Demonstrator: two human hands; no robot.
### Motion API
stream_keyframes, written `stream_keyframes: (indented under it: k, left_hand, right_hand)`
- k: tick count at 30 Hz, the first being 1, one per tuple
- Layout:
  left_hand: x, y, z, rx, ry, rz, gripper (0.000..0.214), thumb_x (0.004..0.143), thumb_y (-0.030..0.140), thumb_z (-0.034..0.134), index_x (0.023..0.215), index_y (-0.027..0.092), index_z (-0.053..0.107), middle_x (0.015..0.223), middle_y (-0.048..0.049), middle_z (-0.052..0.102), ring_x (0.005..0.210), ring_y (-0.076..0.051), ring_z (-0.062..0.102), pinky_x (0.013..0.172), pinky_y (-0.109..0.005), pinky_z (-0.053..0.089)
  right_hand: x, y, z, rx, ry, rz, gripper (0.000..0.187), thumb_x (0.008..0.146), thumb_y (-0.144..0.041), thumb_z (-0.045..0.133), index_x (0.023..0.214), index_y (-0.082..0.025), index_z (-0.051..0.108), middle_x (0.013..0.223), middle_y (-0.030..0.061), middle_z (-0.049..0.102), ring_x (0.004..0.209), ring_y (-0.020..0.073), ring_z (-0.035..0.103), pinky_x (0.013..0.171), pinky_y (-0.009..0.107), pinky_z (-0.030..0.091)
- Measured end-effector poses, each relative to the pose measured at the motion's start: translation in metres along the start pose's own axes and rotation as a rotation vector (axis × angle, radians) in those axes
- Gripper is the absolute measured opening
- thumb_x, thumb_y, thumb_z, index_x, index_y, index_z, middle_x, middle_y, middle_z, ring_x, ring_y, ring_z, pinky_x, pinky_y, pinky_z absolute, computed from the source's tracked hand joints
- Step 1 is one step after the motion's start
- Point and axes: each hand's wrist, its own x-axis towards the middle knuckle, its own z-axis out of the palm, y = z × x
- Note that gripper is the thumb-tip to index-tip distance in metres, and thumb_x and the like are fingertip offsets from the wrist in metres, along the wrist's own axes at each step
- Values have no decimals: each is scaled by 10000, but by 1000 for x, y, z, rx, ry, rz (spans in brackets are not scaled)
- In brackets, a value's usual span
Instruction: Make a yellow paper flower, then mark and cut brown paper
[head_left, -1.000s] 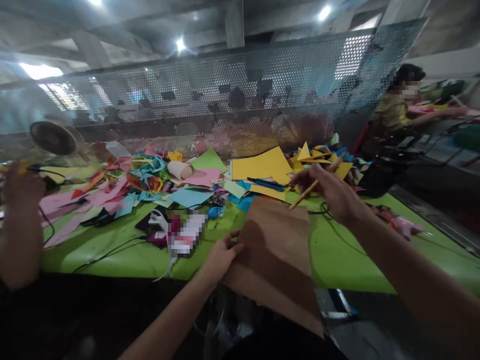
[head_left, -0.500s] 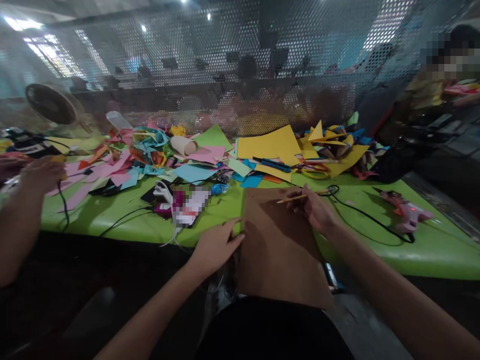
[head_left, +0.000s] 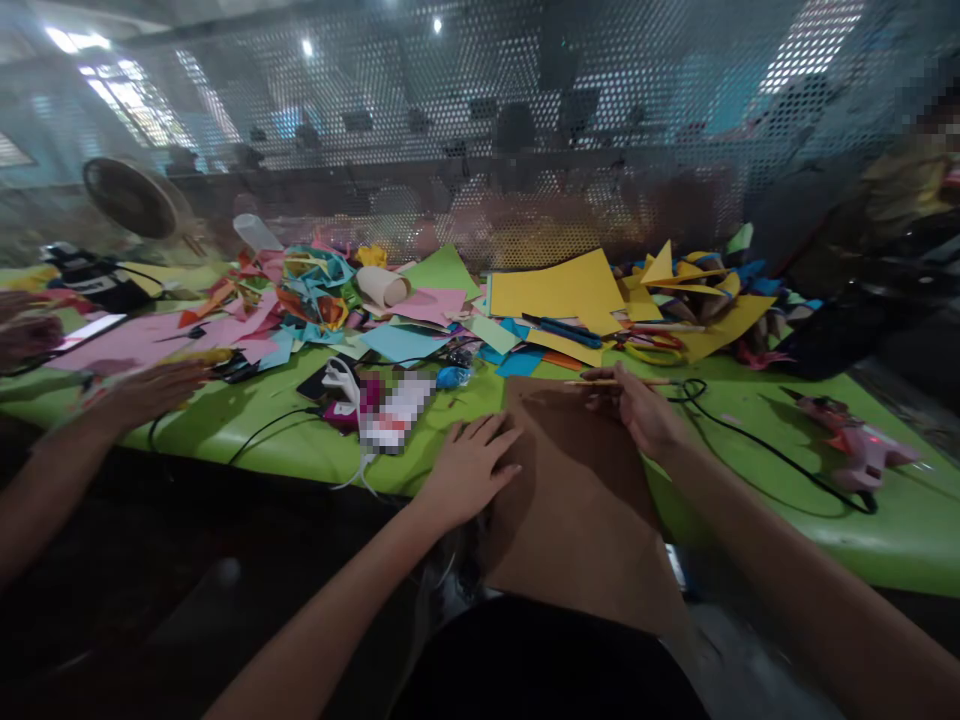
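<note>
A brown cardboard sheet (head_left: 570,500) spans from the green table edge down to my lap. My left hand (head_left: 472,470) lies spread over the sheet's left edge, its thumb pointing inward and nothing held. Near the sheet's top right corner, my right hand (head_left: 637,410) grips a pencil (head_left: 660,381) between thumb and fingers. The pencil is nearly level, its tip pointing left just above the cardboard. Whether the tip touches the sheet I cannot tell.
A pink glue gun (head_left: 862,450) with a black cord rests on the right. Scissors (head_left: 652,348), a blue cutter (head_left: 562,330) and colored paper (head_left: 555,290) crowd the back. A power strip (head_left: 397,410) sits left of the cardboard. A co-worker's hand (head_left: 150,390) reaches in from the left.
My left hand has shifted up and further onto the cardboard, fingers more spread. The pencil has turned from slanting down to nearly level. The co-worker's hand has come forward and right. The view has turned slightly left.
</note>
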Motion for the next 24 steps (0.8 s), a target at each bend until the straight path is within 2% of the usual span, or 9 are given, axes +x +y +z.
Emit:
stream_keyframes:
  k: [8, 11, 13, 16, 18, 20, 22, 24]
  left_hand:
    - [-11, -3, 1, -78, 31, -51, 488, 950, 406, 504, 1417, 273, 460, 1509, -50, 468, 1426, -258, 340, 1175, -507, 233]
    - [-22, 2, -2, -146, 95, -69, 473, 925, 363, 553, 1385, 279, 488, 1473, -56, 500, 1376, -261, 399, 1147, -479, 283]
    - [-35, 8, -4, -222, 182, -134, 400, 912, 346, 567, 1300, 250, 548, 1357, -77, 582, 1267, -263, 492, 1079, -450, 362]
    - [-60, 19, -5, -418, 252, -314, 237, 921, 387, 535, 1041, 196, 608, 1000, -74, 685, 968, -241, 617, 882, -385, 468]
    - [-77, 27, 0, -622, 134, -437, 258, 911, 449, 535, 954, 201, 589, 833, -37, 679, 782, -206, 632, 731, -320, 478]
    - [-90, 34, 9, -796, 0, -520, 279, 871, 469, 586, 954, 203, 589, 821, -26, 689, 735, -195, 634, 662, -286, 463]
    - [-96, 39, 18, -941, -51, -557, 255, 836, 416, 633, 970, 202, 598, 885, -36, 708, 790, -202, 651, 682, -277, 471]
    - [-95, 39, 23, -1082, -31, -552, 169, 839, 332, 613, 938, 195, 604, 919, -45, 716, 856, -206, 663, 742, -283, 487]
  right_hand:
    - [1, 5, -2, -17, -2, 5, 391, 870, -588, 583, 950, -223, 699, 946, 57, 744, 660, 138, 641, 679, 268, 556]
    - [0, 6, -2, -30, 2, 11, 393, 872, -585, 580, 972, -224, 699, 968, 60, 742, 682, 141, 644, 671, 261, 546]
    - [-1, 6, -3, -52, 3, 3, 393, 879, -581, 570, 990, -227, 700, 985, 63, 740, 717, 149, 654, 681, 261, 542]
    - [-1, 7, -5, -76, 5, -8, 394, 889, -582, 554, 1002, -236, 705, 1002, 61, 735, 734, 146, 649, 697, 254, 534]
    - [-1, 7, -5, -84, 12, -10, 387, 888, -582, 557, 998, -242, 707, 1008, 58, 731, 723, 140, 639, 692, 250, 527]
    - [-2, 6, -2, -101, 13, -25, 378, 889, -573, 563, 1002, -244, 712, 1014, 58, 727, 725, 139, 632, 688, 249, 515]
    - [-3, 3, 3, -120, 4, -56, 366, 894, -555, 571, 1007, -240, 720, 1003, 57, 725, 735, 138, 625, 703, 249, 499]
    - [-6, -1, 12, -130, -14, -102, 351, 901, -538, 574, 997, -237, 729, 999, 56, 724, 749, 140, 620, 738, 258, 486]
